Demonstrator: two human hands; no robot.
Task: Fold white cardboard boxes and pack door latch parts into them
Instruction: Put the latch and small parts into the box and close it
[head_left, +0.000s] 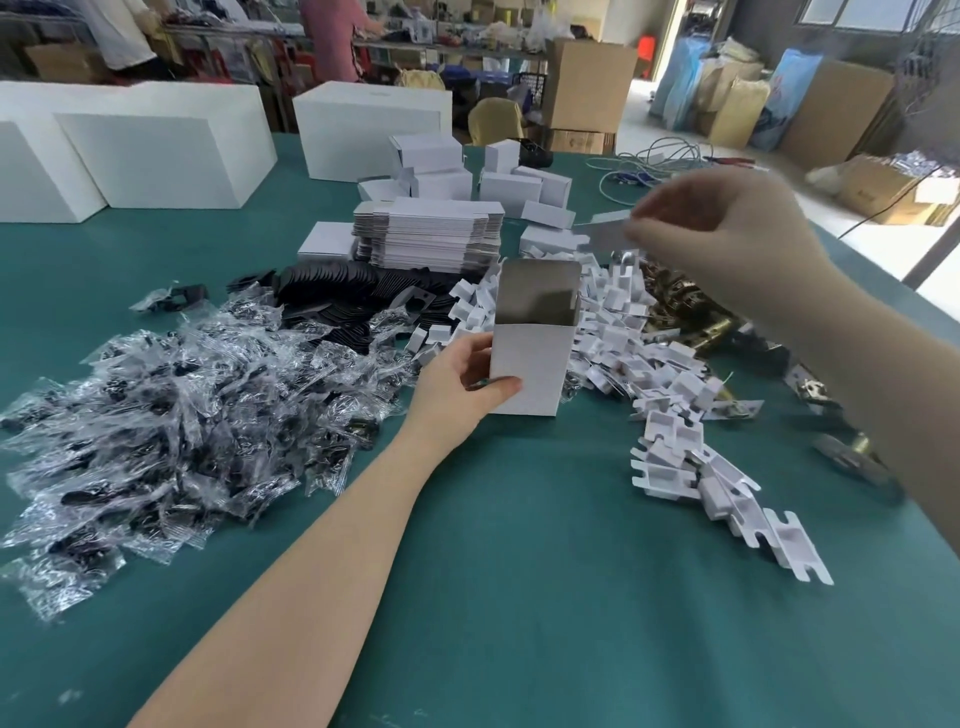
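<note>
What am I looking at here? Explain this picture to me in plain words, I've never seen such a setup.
No machine here: a person works with two bare hands, and the one picture comes from a camera worn on their head, looking forward and down.

The left hand holds a folded white box upright on the green table, its top flap open. The right hand is raised above the table and pinches a thin flat piece; it is blurred, so I cannot tell what it is.

On the table lie clear bags with dark parts on the left, black plates behind them, a stack of flat boxes, white inserts strewn on the right, and brassy metal parts beyond those. Large white boxes stand farther back.
</note>
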